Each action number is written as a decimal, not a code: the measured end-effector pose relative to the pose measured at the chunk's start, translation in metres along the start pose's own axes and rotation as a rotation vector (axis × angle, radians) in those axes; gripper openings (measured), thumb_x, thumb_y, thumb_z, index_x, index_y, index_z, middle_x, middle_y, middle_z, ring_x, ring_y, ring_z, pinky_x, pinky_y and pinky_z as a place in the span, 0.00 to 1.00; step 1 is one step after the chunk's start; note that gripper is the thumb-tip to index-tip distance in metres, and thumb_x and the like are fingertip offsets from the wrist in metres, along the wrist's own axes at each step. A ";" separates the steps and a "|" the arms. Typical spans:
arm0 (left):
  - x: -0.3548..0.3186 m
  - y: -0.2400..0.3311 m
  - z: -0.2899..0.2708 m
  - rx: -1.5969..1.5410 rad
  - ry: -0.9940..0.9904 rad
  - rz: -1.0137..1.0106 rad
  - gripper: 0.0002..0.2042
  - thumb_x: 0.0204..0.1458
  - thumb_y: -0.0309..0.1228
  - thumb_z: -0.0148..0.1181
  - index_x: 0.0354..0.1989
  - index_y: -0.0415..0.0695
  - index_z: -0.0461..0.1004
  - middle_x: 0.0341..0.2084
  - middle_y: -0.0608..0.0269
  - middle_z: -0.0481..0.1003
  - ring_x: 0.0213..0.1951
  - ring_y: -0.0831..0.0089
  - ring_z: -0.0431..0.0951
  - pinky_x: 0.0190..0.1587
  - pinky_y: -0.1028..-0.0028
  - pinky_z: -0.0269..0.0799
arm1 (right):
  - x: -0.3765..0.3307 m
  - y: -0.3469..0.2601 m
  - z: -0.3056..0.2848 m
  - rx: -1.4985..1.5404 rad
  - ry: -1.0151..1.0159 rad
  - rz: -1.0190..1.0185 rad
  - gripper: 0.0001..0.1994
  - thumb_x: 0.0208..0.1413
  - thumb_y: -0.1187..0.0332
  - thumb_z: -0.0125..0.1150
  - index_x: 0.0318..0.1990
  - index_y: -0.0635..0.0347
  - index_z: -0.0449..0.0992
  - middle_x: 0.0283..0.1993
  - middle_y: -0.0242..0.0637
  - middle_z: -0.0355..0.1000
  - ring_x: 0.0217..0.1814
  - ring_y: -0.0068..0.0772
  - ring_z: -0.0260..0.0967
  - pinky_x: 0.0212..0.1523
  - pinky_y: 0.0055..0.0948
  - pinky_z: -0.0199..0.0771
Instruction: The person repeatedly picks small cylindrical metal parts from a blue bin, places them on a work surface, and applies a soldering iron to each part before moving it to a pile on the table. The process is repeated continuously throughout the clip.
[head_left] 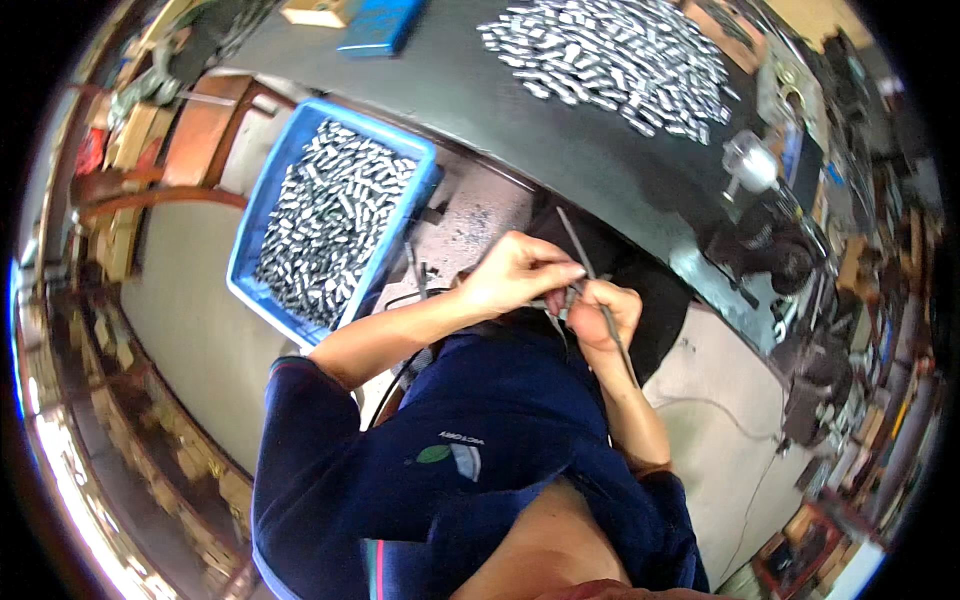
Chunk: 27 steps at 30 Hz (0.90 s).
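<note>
In front of my lap, both hands are close together. My right hand (608,308) is closed around a long, thin grey rod (577,238), which looks like a slim file. It runs slanting past the fingers, one end toward the bench and the other along my right forearm. My left hand (520,272) is closed in a pinch, its fingertips meeting the right hand's fingers beside the rod. What it pinches is small and mostly hidden; a light metallic bit (564,313) shows below the fingers.
On my left stands a blue plastic bin (250,225) filled with small shiny metal parts (335,220). More such parts (610,60) lie heaped on the dark bench (440,75) ahead. A blue box (378,28) sits at the bench's far left, and tools clutter its right end. A wooden chair (205,135) stands left.
</note>
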<state>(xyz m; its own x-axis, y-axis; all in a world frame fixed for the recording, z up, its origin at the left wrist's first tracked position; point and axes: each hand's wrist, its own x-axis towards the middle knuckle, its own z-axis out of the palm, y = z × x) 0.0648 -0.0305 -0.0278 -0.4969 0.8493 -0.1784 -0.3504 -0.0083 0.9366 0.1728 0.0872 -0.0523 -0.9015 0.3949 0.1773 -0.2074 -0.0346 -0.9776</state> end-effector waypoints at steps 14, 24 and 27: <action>-0.014 0.007 -0.025 0.012 -0.079 0.164 0.05 0.51 0.21 0.55 0.33 0.32 0.75 0.24 0.60 0.77 0.27 0.77 0.77 0.32 0.78 0.73 | 0.004 -0.020 0.006 0.555 -0.020 0.427 0.12 0.41 0.77 0.42 0.12 0.54 0.50 0.12 0.28 0.47 0.15 0.21 0.47 0.13 0.22 0.52; -0.168 -0.020 -0.262 1.298 0.993 -0.246 0.11 0.41 0.29 0.54 0.35 0.47 0.77 0.26 0.53 0.77 0.30 0.58 0.78 0.37 0.64 0.73 | 0.001 -0.015 -0.005 0.459 -0.013 0.458 0.12 0.38 0.74 0.43 0.10 0.56 0.50 0.11 0.33 0.50 0.13 0.22 0.47 0.13 0.23 0.54; -0.209 -0.051 -0.286 1.346 0.900 -0.514 0.13 0.39 0.35 0.58 0.35 0.48 0.77 0.25 0.54 0.77 0.32 0.58 0.78 0.37 0.63 0.73 | 0.002 -0.013 -0.002 0.474 -0.029 0.479 0.11 0.37 0.74 0.42 0.10 0.56 0.50 0.11 0.33 0.50 0.13 0.21 0.47 0.13 0.23 0.54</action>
<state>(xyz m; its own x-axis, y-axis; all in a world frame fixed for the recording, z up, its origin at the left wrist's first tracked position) -0.0401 -0.3586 -0.1248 -0.9809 0.0709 -0.1813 0.0296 0.9748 0.2211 0.1743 0.0898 -0.0399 -0.9439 0.2107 -0.2544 0.0799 -0.6017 -0.7947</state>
